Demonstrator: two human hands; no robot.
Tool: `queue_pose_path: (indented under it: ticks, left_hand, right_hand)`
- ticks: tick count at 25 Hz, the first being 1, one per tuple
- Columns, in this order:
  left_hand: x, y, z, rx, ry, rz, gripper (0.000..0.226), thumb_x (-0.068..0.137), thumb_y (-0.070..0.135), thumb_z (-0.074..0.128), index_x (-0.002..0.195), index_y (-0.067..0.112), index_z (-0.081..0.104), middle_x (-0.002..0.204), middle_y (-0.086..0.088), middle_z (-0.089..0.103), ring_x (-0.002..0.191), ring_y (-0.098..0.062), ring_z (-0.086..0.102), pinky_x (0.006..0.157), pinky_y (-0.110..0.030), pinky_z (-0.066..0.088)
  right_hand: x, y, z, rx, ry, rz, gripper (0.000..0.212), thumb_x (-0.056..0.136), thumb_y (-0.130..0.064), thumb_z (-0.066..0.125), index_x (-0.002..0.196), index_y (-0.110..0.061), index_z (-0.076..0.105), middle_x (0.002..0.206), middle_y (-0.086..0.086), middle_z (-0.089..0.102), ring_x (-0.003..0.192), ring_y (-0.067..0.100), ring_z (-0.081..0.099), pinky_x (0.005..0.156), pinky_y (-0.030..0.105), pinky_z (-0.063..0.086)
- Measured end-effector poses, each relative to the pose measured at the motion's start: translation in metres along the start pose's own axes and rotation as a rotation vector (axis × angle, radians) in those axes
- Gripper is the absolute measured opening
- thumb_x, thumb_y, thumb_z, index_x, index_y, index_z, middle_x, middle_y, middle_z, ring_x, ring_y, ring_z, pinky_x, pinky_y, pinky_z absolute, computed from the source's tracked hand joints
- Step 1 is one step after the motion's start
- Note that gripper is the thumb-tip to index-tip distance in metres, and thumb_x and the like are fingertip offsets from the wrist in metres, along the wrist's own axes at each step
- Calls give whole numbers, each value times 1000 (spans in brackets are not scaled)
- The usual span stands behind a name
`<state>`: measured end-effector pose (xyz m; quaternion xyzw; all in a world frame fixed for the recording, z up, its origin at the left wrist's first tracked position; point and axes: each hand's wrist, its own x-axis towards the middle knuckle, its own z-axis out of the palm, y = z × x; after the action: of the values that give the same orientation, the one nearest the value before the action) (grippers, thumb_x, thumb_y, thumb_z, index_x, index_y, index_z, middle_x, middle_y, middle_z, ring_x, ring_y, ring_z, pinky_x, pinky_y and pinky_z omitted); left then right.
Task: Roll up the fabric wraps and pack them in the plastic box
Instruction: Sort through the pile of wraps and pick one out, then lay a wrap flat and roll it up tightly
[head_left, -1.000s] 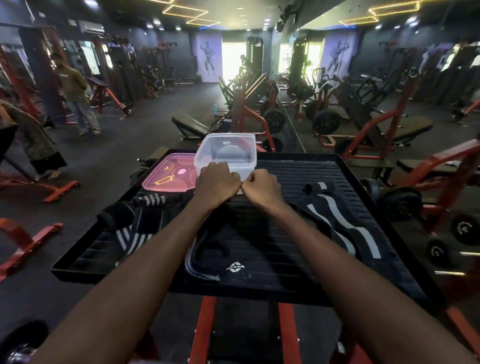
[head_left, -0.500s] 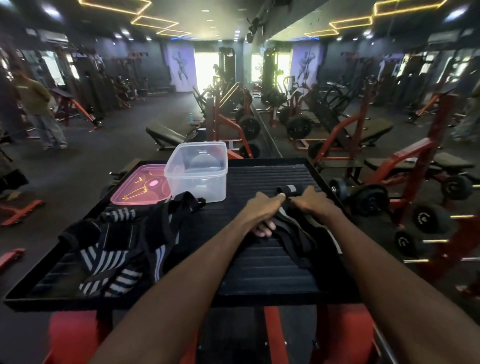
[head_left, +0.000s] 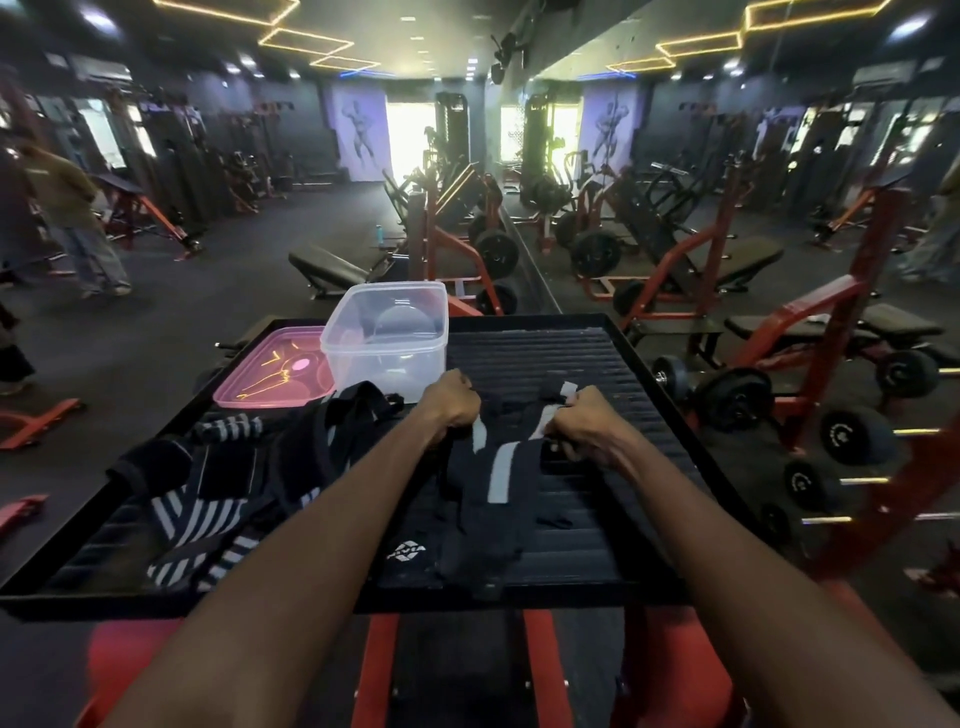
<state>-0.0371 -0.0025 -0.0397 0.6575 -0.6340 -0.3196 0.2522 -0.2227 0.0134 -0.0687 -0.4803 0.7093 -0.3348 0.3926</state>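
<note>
Gripping the black wrap (head_left: 501, 467) at frame centre, my left hand (head_left: 451, 402) and right hand (head_left: 582, 423) have pulled it over from the right; rolling can begin. Behind, upper centre, the plastic box (head_left: 387, 338) waits, apparently empty.

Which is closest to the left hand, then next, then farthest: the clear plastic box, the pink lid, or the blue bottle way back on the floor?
From the left hand:
1. Clear plastic box, just behind it on the tray.
2. Pink lid, further left, beside the box.
3. Blue bottle, far back on the gym floor.
</note>
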Motion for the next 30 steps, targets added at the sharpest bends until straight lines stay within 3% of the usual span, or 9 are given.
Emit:
queue_pose_path:
  ticks: [3, 5, 7, 10, 14, 17, 22, 26, 30]
  left_hand:
    - [5, -12, -18, 107, -49, -30, 40, 86, 4, 43, 122, 12, 58, 124, -19, 62, 112, -37, 61, 93, -41, 52]
    - [4, -17, -23, 242, -55, 3, 43, 89, 6, 45, 131, 12, 55, 131, -16, 59, 119, -35, 57, 98, -39, 49]
    - [1, -19, -24, 385, -30, 66, 42, 92, 9, 45, 134, 10, 51, 135, -17, 55, 124, -36, 52, 101, -40, 44]
    - [-5, -22, -18, 577, -32, 136, 39, 96, 9, 45, 134, 7, 45, 133, -23, 46, 119, -42, 50, 99, -40, 41]
    - [3, -35, -10, 647, 50, 168, 35, 92, 6, 45, 127, 11, 45, 129, -24, 35, 97, -42, 59, 76, -41, 43]
    - [7, -35, -5, 737, 117, 249, 31, 93, 5, 46, 124, 10, 48, 124, -20, 35, 92, -40, 60, 71, -42, 40]
    - [7, -24, -2, 1044, 253, 270, 32, 94, 22, 50, 125, 15, 57, 133, -19, 38, 116, -40, 47, 93, -51, 41]
    - [17, 21, 2, 319, 90, 92, 58, 101, 48, 31, 128, 4, 58, 135, -23, 53, 120, -40, 52, 100, -46, 44]
    - [33, 23, 17, -323, -4, -144, 50, 93, 43, 53, 121, 2, 61, 113, -16, 69, 94, -31, 68, 67, -30, 53]
  right_hand:
    - [9, 2, 15, 146, 21, -26, 49, 66, -13, 57, 115, -10, 52, 92, 15, 68, 65, 24, 67, 43, 25, 47]
    - [12, 5, 17, 225, 128, -54, 36, 65, -17, 55, 100, -11, 54, 91, 10, 65, 82, 25, 68, 52, 26, 49]
    - [5, 0, 9, 272, 267, -64, 7, 71, -14, 54, 76, -9, 56, 78, 3, 64, 78, 24, 65, 55, 26, 44]
    - [7, -5, -12, 446, 389, -7, 11, 69, -8, 51, 72, -7, 62, 75, 6, 65, 76, 31, 66, 58, 29, 46]
    - [3, -23, -42, 749, 238, 60, 15, 57, 2, 39, 63, -10, 45, 63, 6, 53, 60, 27, 54, 54, 25, 45]
    - [-2, -39, -67, 597, 142, -1, 24, 61, 8, 33, 46, -10, 35, 33, 0, 37, 31, 17, 40, 33, 12, 29]
    - [15, -44, -73, 490, 39, -75, 46, 91, 9, 30, 50, -5, 48, 39, 4, 50, 39, 19, 49, 42, 22, 40]
    - [8, -37, -22, 343, -159, -109, 20, 88, -12, 59, 78, -8, 75, 75, 5, 75, 77, 23, 69, 70, 25, 55]
    - [-1, -35, 11, 333, -157, -192, 21, 76, 3, 60, 86, -11, 71, 88, 7, 71, 92, 28, 67, 77, 36, 50]
